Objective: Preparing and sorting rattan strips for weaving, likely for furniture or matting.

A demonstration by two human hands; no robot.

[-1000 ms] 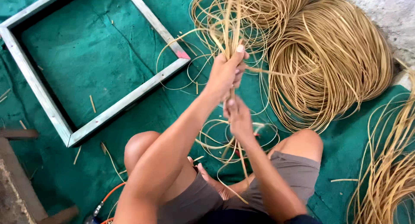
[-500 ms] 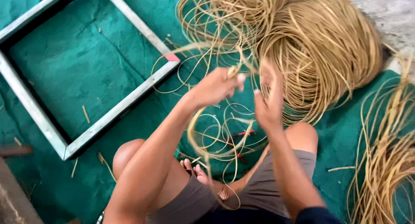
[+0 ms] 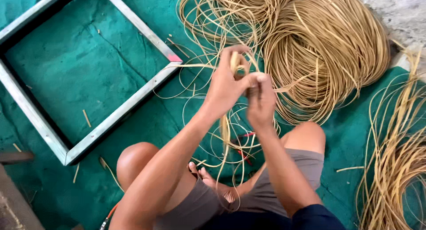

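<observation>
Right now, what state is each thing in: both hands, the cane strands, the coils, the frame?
Left hand: fingers shut on the cane strands, raised.
Right hand: fingers pinched shut on the same strands.
Large cane coil: wound, lying flat on the green mat.
Loose cane bundle: partly unwound, at the mat's right edge.
Metal frame: lying flat, bare of cane.
</observation>
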